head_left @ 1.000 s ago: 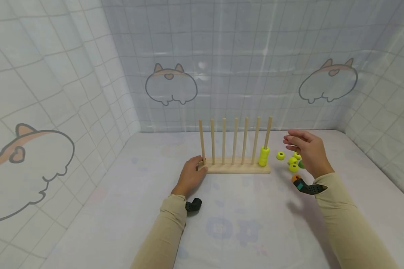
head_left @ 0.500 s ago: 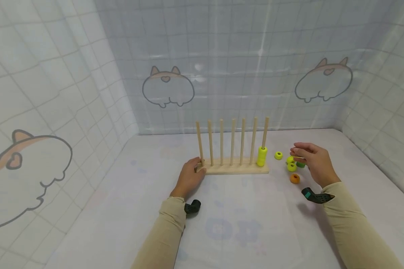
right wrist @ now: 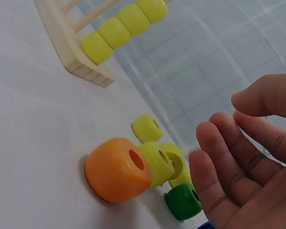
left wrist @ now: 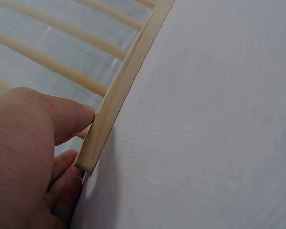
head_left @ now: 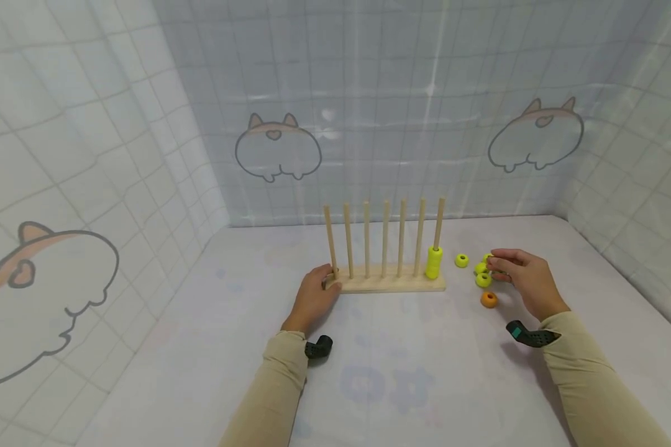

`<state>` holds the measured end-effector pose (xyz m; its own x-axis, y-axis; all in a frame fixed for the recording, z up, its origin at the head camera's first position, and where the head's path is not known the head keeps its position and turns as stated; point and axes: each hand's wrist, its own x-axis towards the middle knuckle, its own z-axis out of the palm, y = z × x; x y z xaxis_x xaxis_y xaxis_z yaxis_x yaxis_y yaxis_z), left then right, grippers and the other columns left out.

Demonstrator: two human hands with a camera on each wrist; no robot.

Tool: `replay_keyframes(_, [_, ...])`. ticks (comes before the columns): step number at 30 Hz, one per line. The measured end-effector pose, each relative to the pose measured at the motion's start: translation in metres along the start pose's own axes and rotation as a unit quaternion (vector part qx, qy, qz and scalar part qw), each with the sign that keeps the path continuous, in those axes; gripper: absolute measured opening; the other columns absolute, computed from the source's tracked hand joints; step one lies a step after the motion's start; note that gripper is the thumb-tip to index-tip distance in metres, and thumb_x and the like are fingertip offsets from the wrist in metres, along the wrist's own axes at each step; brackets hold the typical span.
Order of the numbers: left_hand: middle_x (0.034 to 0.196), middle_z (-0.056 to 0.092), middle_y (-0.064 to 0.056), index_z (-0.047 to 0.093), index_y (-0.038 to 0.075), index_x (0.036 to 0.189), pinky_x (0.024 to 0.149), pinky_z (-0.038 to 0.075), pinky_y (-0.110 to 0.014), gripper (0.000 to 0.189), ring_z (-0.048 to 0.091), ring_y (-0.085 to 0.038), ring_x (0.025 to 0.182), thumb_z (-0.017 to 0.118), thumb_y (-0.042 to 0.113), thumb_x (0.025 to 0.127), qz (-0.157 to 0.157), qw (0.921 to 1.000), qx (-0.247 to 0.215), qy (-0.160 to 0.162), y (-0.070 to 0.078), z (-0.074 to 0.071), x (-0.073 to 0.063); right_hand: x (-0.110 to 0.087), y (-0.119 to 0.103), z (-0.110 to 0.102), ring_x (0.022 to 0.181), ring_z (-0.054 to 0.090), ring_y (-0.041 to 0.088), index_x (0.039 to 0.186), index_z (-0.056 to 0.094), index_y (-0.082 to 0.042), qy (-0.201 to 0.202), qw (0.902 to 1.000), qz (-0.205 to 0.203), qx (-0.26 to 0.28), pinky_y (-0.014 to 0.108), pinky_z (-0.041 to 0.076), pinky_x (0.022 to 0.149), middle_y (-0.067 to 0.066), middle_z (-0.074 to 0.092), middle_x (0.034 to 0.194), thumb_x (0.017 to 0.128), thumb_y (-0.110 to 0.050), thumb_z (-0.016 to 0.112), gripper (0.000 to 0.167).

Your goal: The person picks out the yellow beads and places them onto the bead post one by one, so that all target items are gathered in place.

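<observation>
My left hand [head_left: 312, 299] holds the left end of a wooden peg rack [head_left: 386, 285], with its thumb on the base's front edge [left wrist: 105, 117] in the left wrist view. Several upright pegs stand in a row on the base. Yellow beads [head_left: 433, 263] are stacked on the rightmost peg. My right hand [head_left: 528, 280] is over the loose beads right of the rack, fingers loosely bent and thumb apart, nothing between them. Near it lie an orange bead [right wrist: 118, 170], several loose yellow beads [right wrist: 155, 162] and a green bead [right wrist: 183, 202], which the hand hides in the head view.
A sliver of something blue [right wrist: 207, 225] shows at the bottom of the right wrist view. One yellow bead [head_left: 461, 261] lies apart, close to the rack's right end. Tile-patterned sheets [head_left: 369, 112] with cartoon drawings enclose the back and sides of the white table surface [head_left: 369, 360].
My right hand has moved right and down from beside the stacked peg to the loose beads. The left hand keeps its hold on the rack, and the head view has shifted slightly.
</observation>
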<state>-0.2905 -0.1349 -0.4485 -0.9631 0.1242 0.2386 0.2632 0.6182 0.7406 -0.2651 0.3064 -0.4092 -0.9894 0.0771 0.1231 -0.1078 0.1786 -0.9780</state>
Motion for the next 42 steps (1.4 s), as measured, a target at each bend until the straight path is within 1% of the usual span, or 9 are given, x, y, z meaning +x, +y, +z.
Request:
replay_keyframes(3, [0.148, 0.048, -0.019, 0.061, 0.002, 0.136, 0.113, 0.036, -0.048, 0.043, 0.041, -0.036, 0.139, 0.065, 0.017, 0.096, 0.000, 1.0000, 0.000, 0.001, -0.001, 0.001, 0.000, -0.001, 0.000, 0.000, 0.099, 0.065, 0.009, 0.134, 0.053, 0.010, 0.005, 0.9994, -0.004, -0.035, 0.028, 0.057, 0.085, 0.004, 0.064, 0.118, 0.098, -0.032, 0.066, 0.056])
replay_keyframes(7, [0.149, 0.048, -0.018, 0.059, 0.001, 0.137, 0.114, 0.035, -0.047, 0.045, 0.041, -0.035, 0.139, 0.065, 0.018, 0.096, -0.002, 1.0000, 0.002, 0.002, 0.000, 0.000, 0.000, -0.002, 0.001, 0.001, 0.101, 0.063, 0.009, 0.133, 0.055, 0.009, 0.012, 0.9972, -0.008, -0.073, 0.025, 0.057, 0.083, 0.014, 0.061, 0.126, 0.099, -0.032, 0.064, 0.054])
replay_keyframes(9, [0.148, 0.048, -0.018, 0.059, 0.002, 0.137, 0.114, 0.035, -0.047, 0.045, 0.041, -0.035, 0.139, 0.065, 0.018, 0.096, -0.003, 1.0000, 0.001, 0.002, 0.000, 0.000, 0.000, -0.004, 0.003, 0.001, 0.101, 0.062, 0.010, 0.133, 0.055, 0.008, 0.016, 0.9963, -0.004, -0.085, 0.024, 0.057, 0.082, 0.018, 0.058, 0.129, 0.099, -0.032, 0.064, 0.053])
replay_keyframes(12, [0.148, 0.048, -0.018, 0.060, 0.002, 0.136, 0.112, 0.037, -0.048, 0.044, 0.042, -0.036, 0.138, 0.065, 0.018, 0.096, -0.002, 1.0000, 0.000, 0.000, 0.001, 0.000, -0.001, -0.006, 0.006, 0.002, 0.102, 0.061, 0.012, 0.134, 0.056, 0.007, 0.020, 0.9947, 0.007, -0.101, 0.023, 0.057, 0.081, 0.021, 0.056, 0.131, 0.100, -0.033, 0.063, 0.052])
replay_keyframes(16, [0.149, 0.048, -0.018, 0.060, 0.002, 0.136, 0.111, 0.039, -0.048, 0.043, 0.042, -0.036, 0.138, 0.065, 0.017, 0.096, -0.001, 1.0000, 0.001, -0.005, 0.002, 0.000, -0.001, -0.008, 0.010, 0.002, 0.101, 0.060, 0.013, 0.133, 0.057, 0.006, 0.019, 0.9921, 0.012, -0.123, 0.021, 0.057, 0.079, 0.022, 0.056, 0.130, 0.101, -0.030, 0.062, 0.049])
replay_keyframes(22, [0.149, 0.048, -0.018, 0.059, 0.002, 0.138, 0.112, 0.038, -0.048, 0.045, 0.042, -0.036, 0.138, 0.066, 0.018, 0.096, -0.001, 1.0000, 0.004, -0.003, 0.001, 0.000, 0.000, -0.008, 0.014, 0.004, 0.102, 0.059, 0.020, 0.131, 0.059, 0.002, 0.021, 0.9833, 0.005, -0.181, 0.017, 0.055, 0.074, 0.021, 0.060, 0.126, 0.102, -0.031, 0.060, 0.044])
replay_keyframes(30, [0.148, 0.049, -0.018, 0.059, 0.002, 0.137, 0.112, 0.038, -0.048, 0.045, 0.043, -0.036, 0.137, 0.066, 0.018, 0.096, -0.003, 1.0000, 0.005, 0.004, -0.002, 0.000, -0.001, -0.010, 0.012, 0.008, 0.106, 0.058, 0.027, 0.132, 0.059, 0.001, 0.019, 0.9770, 0.012, -0.212, 0.015, 0.051, 0.073, 0.021, 0.060, 0.126, 0.102, -0.032, 0.058, 0.045])
replay_keyframes(34, [0.149, 0.048, -0.018, 0.059, 0.003, 0.138, 0.112, 0.038, -0.049, 0.044, 0.042, -0.036, 0.138, 0.066, 0.018, 0.097, 0.001, 1.0000, -0.006, 0.001, 0.000, 0.000, 0.000, -0.010, 0.012, 0.009, 0.108, 0.058, 0.029, 0.131, 0.059, 0.000, 0.026, 0.9710, 0.003, -0.237, 0.021, 0.048, 0.077, 0.020, 0.061, 0.125, 0.102, -0.032, 0.057, 0.043])
replay_keyframes(42, [0.149, 0.048, -0.017, 0.058, 0.002, 0.139, 0.113, 0.036, -0.048, 0.047, 0.041, -0.035, 0.139, 0.065, 0.020, 0.097, 0.001, 0.9999, 0.013, 0.001, -0.001, 0.000, 0.001, -0.010, 0.018, 0.010, 0.113, 0.058, 0.036, 0.129, 0.060, 0.001, 0.031, 0.9638, -0.007, -0.265, 0.045, 0.051, 0.090, 0.022, 0.063, 0.124, 0.102, -0.031, 0.058, 0.042])
